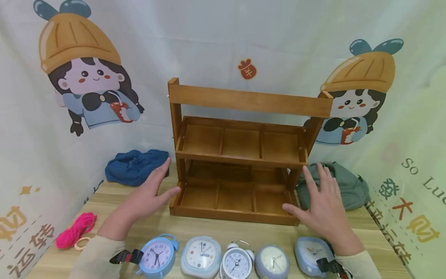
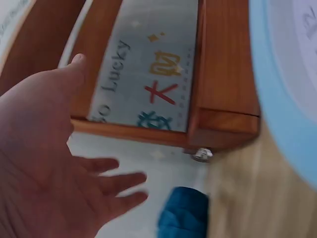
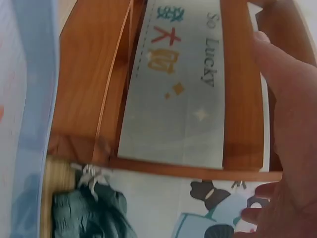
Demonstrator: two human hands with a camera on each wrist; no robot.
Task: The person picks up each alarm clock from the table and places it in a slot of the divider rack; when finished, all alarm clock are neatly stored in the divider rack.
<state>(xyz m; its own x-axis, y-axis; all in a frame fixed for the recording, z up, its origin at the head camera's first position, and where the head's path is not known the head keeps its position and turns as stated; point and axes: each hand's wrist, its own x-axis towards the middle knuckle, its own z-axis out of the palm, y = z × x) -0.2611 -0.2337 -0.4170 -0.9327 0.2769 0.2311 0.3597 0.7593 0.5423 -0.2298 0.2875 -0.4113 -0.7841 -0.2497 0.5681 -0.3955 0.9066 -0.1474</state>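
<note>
A brown wooden shelf (image 1: 240,157) with two divided tiers and a top bar stands in the middle of the table. My left hand (image 1: 148,195) is at its left side, thumb and fingers spread, holding nothing. Over at the right side my right hand (image 1: 324,205) mirrors it, fingers spread, thumb near the lower tier's corner. Both wrist views show the left palm (image 2: 39,158) and right hand (image 3: 292,124) beside the wooden frame. The compartments hold nothing. Near the right wrist is a blue alarm clock (image 1: 313,254); a round blue alarm clock (image 1: 158,254) is by the left wrist.
Between those clocks, a square clock (image 1: 201,257), a white twin-bell clock (image 1: 237,263) and a round grey-blue clock (image 1: 272,261) line the front. Blue cloth (image 1: 136,166) and green cloth (image 1: 338,186) lie behind the hands. Pink yarn (image 1: 74,230) and a wooden ring (image 1: 81,243) are left.
</note>
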